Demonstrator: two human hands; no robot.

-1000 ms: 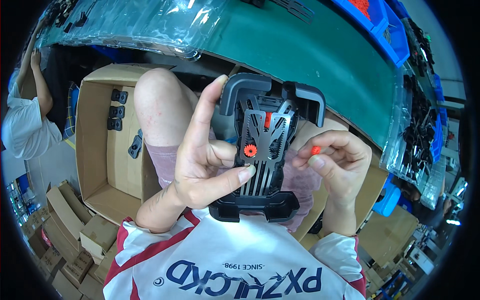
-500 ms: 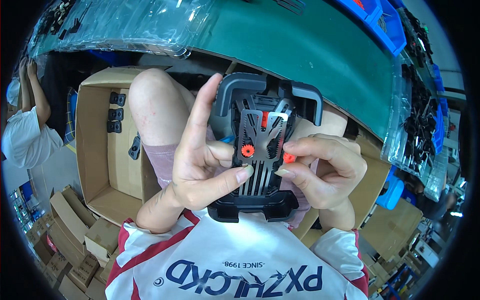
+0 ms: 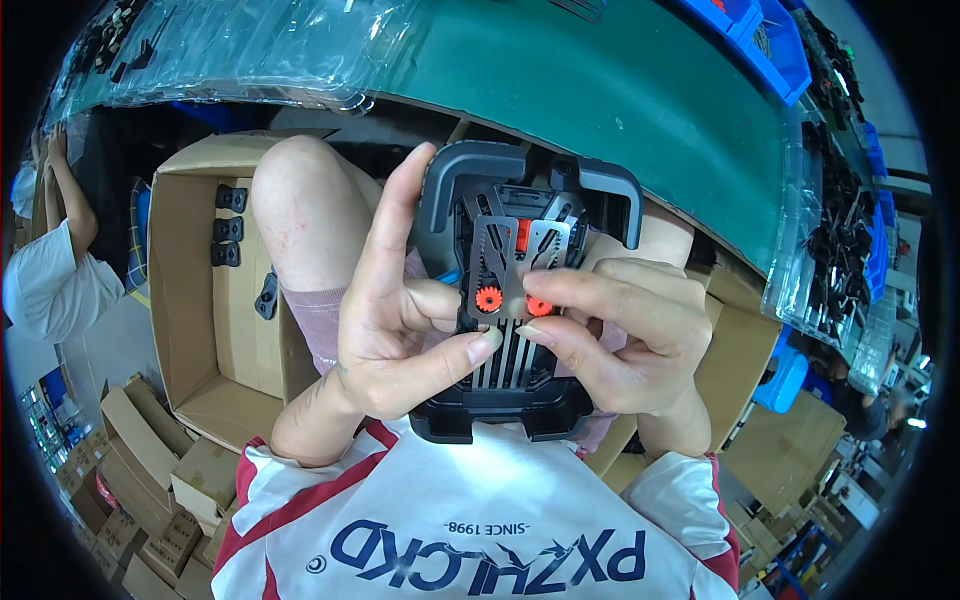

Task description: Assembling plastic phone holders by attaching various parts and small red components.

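A black phone holder (image 3: 497, 420) with curved clamp arms at its far end is held up over my lap. My left hand (image 3: 385, 335) grips its left side, thumb on the front, forefinger stretched up along the edge. Flat metal plates (image 3: 512, 295) with toothed slots cover its middle. One small orange gear (image 3: 488, 300) sits in the left slot. My right hand (image 3: 640, 335) pinches a second orange gear (image 3: 539, 307) between thumb and forefinger, at the right slot; whether it is fully seated cannot be seen. A red piece (image 3: 522, 236) shows between the slots.
On my left is an open cardboard box (image 3: 185, 300) with several black parts (image 3: 228, 228) inside. Ahead runs a green worktable (image 3: 600, 100) with clear plastic bags (image 3: 250, 50) and blue bins (image 3: 780, 60). Another person (image 3: 60, 260) is at far left.
My right hand has moved left, bringing the second orange gear from beside the holder onto the right slot of the metal plate. The holder has shifted slightly left.
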